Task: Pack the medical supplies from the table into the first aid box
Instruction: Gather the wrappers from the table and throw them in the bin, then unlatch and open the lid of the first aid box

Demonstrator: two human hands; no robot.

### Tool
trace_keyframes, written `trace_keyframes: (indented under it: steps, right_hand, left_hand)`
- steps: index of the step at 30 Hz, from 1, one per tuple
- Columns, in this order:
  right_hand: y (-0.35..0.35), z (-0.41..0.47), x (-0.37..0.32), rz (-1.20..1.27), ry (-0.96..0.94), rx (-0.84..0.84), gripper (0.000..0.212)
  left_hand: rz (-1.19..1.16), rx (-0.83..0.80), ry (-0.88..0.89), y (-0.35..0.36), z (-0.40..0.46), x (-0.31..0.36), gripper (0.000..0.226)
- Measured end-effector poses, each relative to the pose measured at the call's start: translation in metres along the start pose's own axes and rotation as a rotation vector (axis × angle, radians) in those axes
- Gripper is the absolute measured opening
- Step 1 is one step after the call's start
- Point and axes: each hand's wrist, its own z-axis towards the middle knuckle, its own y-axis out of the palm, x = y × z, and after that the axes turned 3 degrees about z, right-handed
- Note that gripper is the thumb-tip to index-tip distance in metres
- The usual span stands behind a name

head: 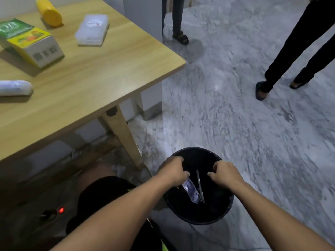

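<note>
Grey marbled floor [235, 115] spreads beside your wooden table [90, 78], where a translucent first aid box [92, 30] sits near the far right corner. Your left hand [173, 171] pinches a clear wrapper [190, 190] over the black bin [213, 212]; your right hand [226, 175] is curled (its grip unclear).

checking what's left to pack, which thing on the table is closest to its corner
The clear plastic box; the yellow bottle, cartons and white roll lie farther left.

The table [87, 73] is light wood with grain. The bottle [49, 12] is yellow, the bin [199, 212] is black, the floor [235, 115] is grey-white marble pattern.
</note>
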Motion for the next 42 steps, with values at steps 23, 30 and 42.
trace_keyframes:
  steps: [23, 30, 42]
  right_hand:
    - [-0.225, -0.131, -0.305, -0.087, -0.828, 0.135, 0.027]
    - [-0.195, -0.177, -0.419, -0.221, -1.071, 0.195, 0.026]
    - [-0.125, -0.199, -0.567, -0.242, -1.439, 0.317, 0.034]
  left_hand:
    - [-0.172, 0.186, 0.142, -0.308, -0.205, -0.015, 0.04]
    - [0.062, 0.568, -0.037, -0.364, -0.271, -0.106, 0.028]
    - [0.209, 0.951, -0.282, -0.428, -0.326, -0.213, 0.048]
